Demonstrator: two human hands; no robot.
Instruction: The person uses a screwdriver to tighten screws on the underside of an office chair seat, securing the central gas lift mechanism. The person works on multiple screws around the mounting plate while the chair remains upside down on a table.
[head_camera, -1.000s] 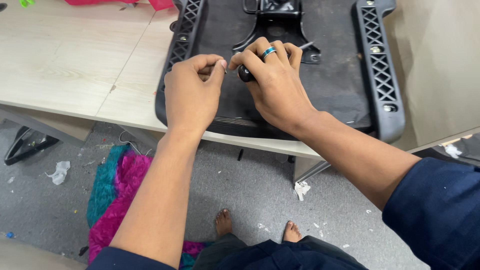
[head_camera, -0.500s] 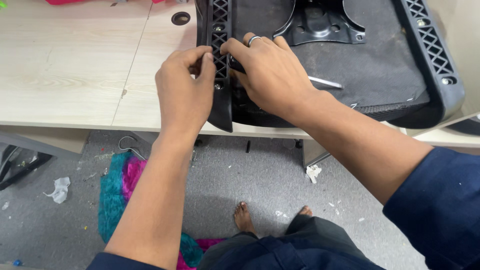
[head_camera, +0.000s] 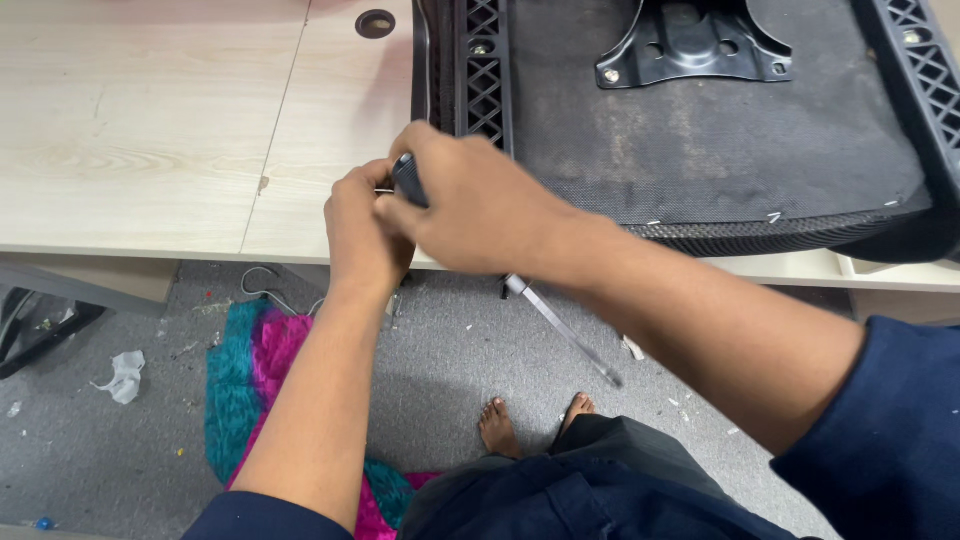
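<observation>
The right hand (head_camera: 480, 205) is wrapped around the dark handle of a screwdriver (head_camera: 560, 328), whose thin metal shaft slants down past the table edge toward the floor. The left hand (head_camera: 365, 235) meets it at the handle's top, fingers curled in tight against the right hand's fingers; whether it pinches a small part there or only steadies the handle I cannot tell, since the fingertips are hidden. Both hands hover just over the front edge of the pale wooden table (head_camera: 150, 130), beside the near corner of an upturned chair seat (head_camera: 700, 160) lying on it. The seat looks stiff and fairly heavy: a black fabric-covered underside, a bolted metal plate (head_camera: 690, 45) in the middle and lattice plastic rails (head_camera: 482, 60) along the sides, which look like the firmest places to take hold. The screwdriver seems light and rigid, best gripped by its ribbed handle. Below, bare feet stand on grey carpet near a pink and teal cloth (head_camera: 250, 390).
</observation>
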